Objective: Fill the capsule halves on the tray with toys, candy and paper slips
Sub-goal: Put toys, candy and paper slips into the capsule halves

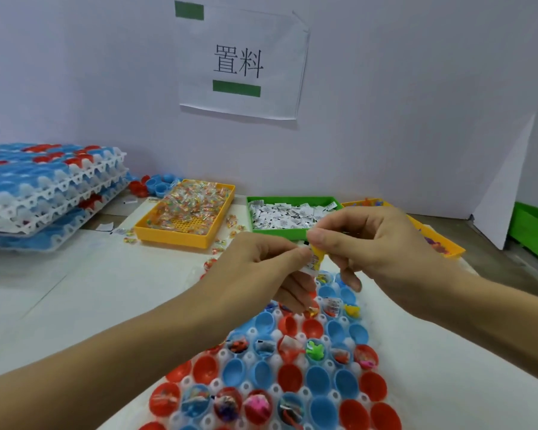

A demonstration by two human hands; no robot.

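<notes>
Head view: left hand (261, 268) and right hand (382, 252) both pinch a yellow packet (316, 259) above the tray (305, 392).

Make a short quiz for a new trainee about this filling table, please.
1. True or false: the candy lies in the green bin.
2. Which hand pinches the small yellow packet? A) left hand only B) right hand only C) both
3. Fill in: the capsule halves on the tray are red and ____.

Key: 1 false, the yellow bin; 2 C; 3 blue.
</notes>
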